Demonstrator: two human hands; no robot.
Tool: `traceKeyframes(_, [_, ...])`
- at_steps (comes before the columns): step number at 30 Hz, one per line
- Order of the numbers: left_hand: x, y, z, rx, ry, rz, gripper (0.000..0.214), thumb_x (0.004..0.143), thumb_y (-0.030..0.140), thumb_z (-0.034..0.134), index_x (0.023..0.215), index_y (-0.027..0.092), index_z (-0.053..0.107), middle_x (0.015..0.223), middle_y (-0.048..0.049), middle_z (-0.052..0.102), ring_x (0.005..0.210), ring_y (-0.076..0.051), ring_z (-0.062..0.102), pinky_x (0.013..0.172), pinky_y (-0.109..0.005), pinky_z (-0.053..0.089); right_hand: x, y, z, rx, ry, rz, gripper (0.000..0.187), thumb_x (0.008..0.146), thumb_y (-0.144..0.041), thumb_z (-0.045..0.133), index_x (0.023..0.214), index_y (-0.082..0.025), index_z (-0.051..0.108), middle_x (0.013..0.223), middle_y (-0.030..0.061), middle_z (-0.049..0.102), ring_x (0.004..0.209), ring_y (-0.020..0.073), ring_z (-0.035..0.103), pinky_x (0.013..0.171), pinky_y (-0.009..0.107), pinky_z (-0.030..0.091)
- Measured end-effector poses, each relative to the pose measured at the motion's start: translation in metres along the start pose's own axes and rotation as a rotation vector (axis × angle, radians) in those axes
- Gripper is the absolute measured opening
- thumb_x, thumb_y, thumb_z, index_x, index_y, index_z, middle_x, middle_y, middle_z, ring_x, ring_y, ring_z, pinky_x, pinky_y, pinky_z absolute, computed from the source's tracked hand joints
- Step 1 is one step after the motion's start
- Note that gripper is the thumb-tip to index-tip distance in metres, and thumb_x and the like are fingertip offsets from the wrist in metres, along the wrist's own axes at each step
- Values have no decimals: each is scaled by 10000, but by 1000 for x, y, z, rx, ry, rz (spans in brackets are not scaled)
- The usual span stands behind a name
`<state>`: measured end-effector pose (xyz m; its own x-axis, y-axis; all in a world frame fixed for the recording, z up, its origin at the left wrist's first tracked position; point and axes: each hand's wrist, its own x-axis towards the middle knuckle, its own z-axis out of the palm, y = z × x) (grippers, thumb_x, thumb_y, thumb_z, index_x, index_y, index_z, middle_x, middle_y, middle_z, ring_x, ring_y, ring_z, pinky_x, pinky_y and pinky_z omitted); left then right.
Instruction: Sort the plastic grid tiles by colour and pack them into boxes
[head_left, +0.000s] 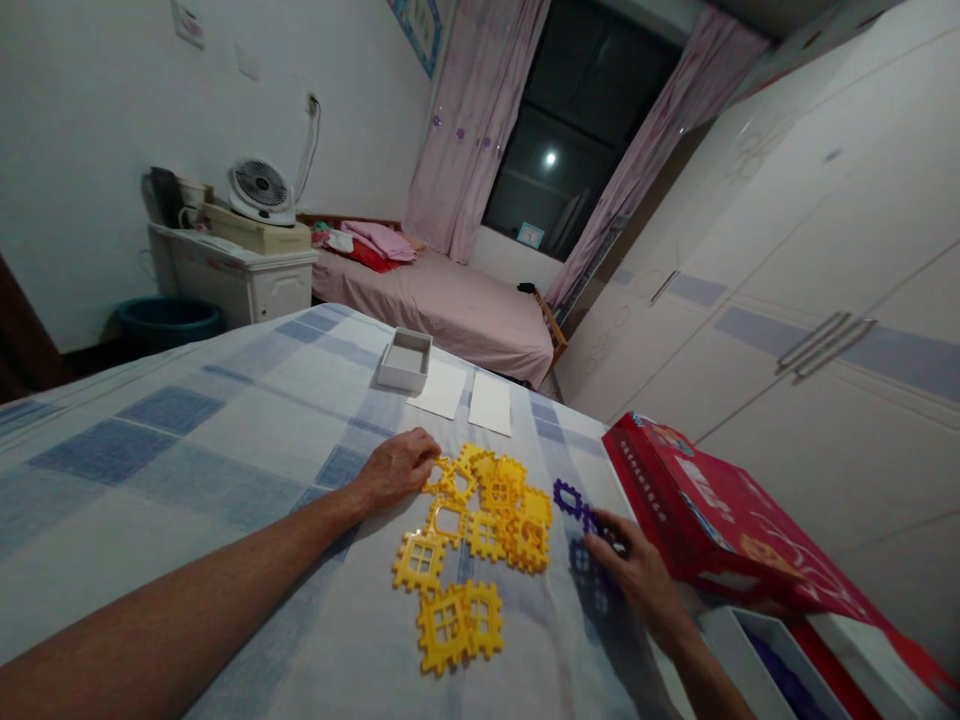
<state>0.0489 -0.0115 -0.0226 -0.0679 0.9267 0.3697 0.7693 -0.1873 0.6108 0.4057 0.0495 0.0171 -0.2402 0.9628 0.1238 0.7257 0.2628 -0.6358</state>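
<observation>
My left hand [397, 468] rests at the left edge of a spread of yellow toothed building pieces [486, 535], its curled fingers closed on the rim of one yellow piece [435, 480]. Several yellow pieces overlap; some have window-like crossbars, others an open middle. To the right, my right hand [637, 565] is closed around purple toothed building pieces [591, 520], partly hidden by the fingers. Another purple piece with an open middle [568, 497] shows just beyond that hand, touching or joined to those; I cannot tell which.
A checked cloth [247, 430] covers the surface. Beyond the pieces are a small open white box [406, 375] and two white cards [490, 404]. A large red box [705, 500] lies right, with an open white box holding purple things [784, 665] near it. A bed [450, 300] stands behind.
</observation>
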Motion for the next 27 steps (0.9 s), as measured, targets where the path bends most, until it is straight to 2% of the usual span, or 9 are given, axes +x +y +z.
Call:
traceKeyframes(2, [0,0,0,7,-7,-6,217,780,174,420,852,174,625,896,-47,620,851,-173,577,780,-282,431,28,0,1,-9,55,-14,573,721,-531,549,1127,-128,585,1126,134,605,993,251,593,845,357,488])
traceKeyframes(5, [0,1,-1,17,-17,-17,220,785,190,416,858,175,623,900,-48,619,848,-174,578,780,-285,435,63,0,13,-177,86,-66,527,737,-470,535,1107,-101,599,1087,142,613,975,247,589,848,354,477])
traceKeyframes(8, [-1,2,-3,25,-25,-23,228,786,188,410,871,177,621,904,-45,620,851,-172,579,781,-283,438,76,-1,32,-274,104,-66,471,744,-437,538,1054,-94,630,1073,154,596,1028,273,551,910,387,432])
traceKeyframes(11, [-1,3,-4,27,-25,-31,225,788,194,409,872,182,617,912,-44,620,861,-170,581,792,-281,440,73,-5,45,-385,120,-67,468,783,-478,512,1089,-141,622,1107,141,566,1075,301,504,886,422,426])
traceKeyframes(16, [0,2,-4,33,-46,-30,231,800,223,404,890,187,613,928,-42,612,866,-175,579,800,-292,442,65,-8,47,-494,101,-117,502,808,-528,509,1167,-183,575,1125,99,553,1068,249,499,863,352,430])
traceKeyframes(20, [-1,2,-6,32,-53,-23,232,802,239,403,899,190,609,926,-36,609,861,-173,582,805,-295,445,64,-10,45,-492,66,-103,466,782,-457,561,1147,-169,592,1069,99,558,1036,226,513,872,317,417])
traceKeyframes(24, [-1,2,-7,40,-59,-21,241,801,247,400,909,196,610,921,-27,615,845,-163,594,800,-288,454,55,-15,50,-487,123,-98,425,786,-366,540,1162,-172,570,1070,97,530,985,204,527,815,286,429])
traceKeyframes(27, [-1,1,-8,40,-66,-13,245,799,255,400,913,201,610,939,-28,622,854,-163,601,802,-288,464,46,-20,52,-515,163,-140,398,807,-365,508,1163,-194,560,1059,89,525,971,203,526,771,278,434])
